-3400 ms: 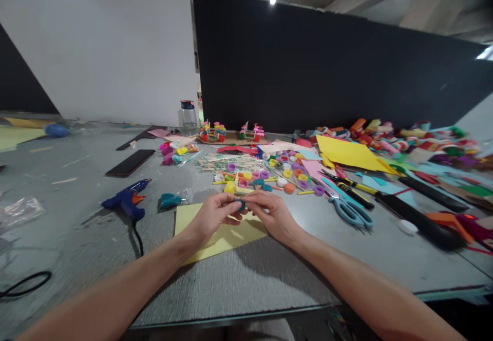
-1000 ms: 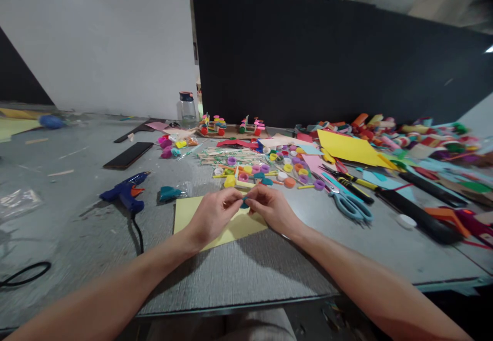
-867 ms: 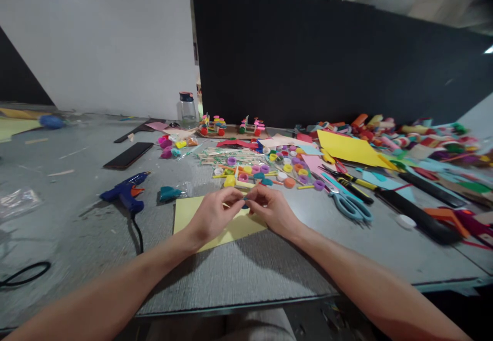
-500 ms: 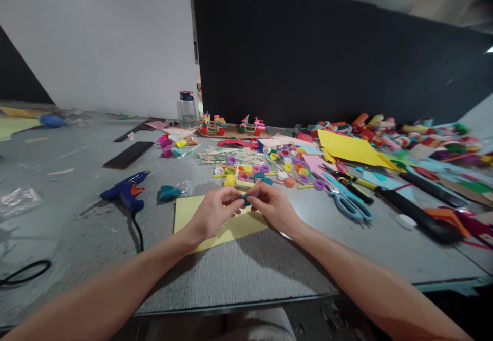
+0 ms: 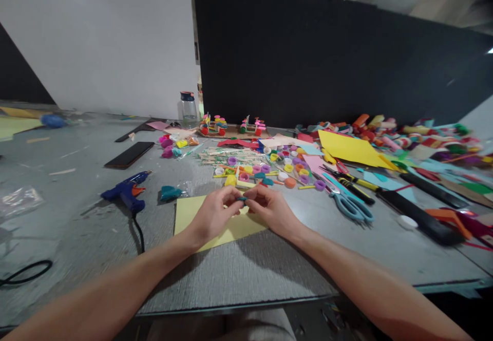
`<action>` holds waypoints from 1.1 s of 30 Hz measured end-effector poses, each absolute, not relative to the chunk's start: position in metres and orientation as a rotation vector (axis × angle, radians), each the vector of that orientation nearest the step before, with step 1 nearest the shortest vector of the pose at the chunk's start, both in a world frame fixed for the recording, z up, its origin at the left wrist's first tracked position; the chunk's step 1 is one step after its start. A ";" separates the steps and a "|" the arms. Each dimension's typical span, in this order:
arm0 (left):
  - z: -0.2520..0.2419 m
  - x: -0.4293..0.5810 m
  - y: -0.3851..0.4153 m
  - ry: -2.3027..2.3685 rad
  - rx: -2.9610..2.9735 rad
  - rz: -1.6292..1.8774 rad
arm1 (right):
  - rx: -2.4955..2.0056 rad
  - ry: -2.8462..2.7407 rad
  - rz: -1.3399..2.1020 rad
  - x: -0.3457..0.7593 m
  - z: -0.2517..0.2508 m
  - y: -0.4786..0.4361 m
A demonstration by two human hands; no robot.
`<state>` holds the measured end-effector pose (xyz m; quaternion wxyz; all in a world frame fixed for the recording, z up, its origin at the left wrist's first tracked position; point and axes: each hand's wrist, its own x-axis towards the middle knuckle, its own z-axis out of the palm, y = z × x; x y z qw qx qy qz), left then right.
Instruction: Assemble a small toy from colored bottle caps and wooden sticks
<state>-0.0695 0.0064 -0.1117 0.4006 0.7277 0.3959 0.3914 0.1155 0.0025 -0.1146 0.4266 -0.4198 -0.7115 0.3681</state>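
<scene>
From the head cam, both hands are up over the pale yellow sheet (image 5: 187, 216), so I'll use that sheet for directions. The left hand (image 5: 213, 210) and right hand (image 5: 274, 210) come together over its far part, fingers (image 5: 230, 193) pinched nearly closed on a small teal piece (image 5: 242, 199) held between them. Can't tell if either hand touches the paper.

Room-wise, a decent strip of table (image 5: 231, 279) runs from the sheet's near side to the front edge (image 5: 239, 306), with the forearms (image 5: 339, 256) slanting past either side. More tabletop shows right of the sheet, up to the blue-handled scissors (image 5: 351, 207). Left of it sits a teal lump (image 5: 169, 193), then a blue glue gun (image 5: 125, 193). Beyond the sheet it's crowded: bottle caps (image 5: 319, 185), thin sticks (image 5: 231, 157).

The surface is grey, kinda streaky and scuffed. Well beyond the sheet, a clear bottle (image 5: 188, 112) stands by a white wall (image 5: 100, 43), and a big black panel (image 5: 327, 63) covers the right.
</scene>
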 end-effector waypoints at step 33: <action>-0.114 -0.069 0.007 0.956 1.854 1.023 | -1.145 -1.980 0.645 0.116 -0.114 0.001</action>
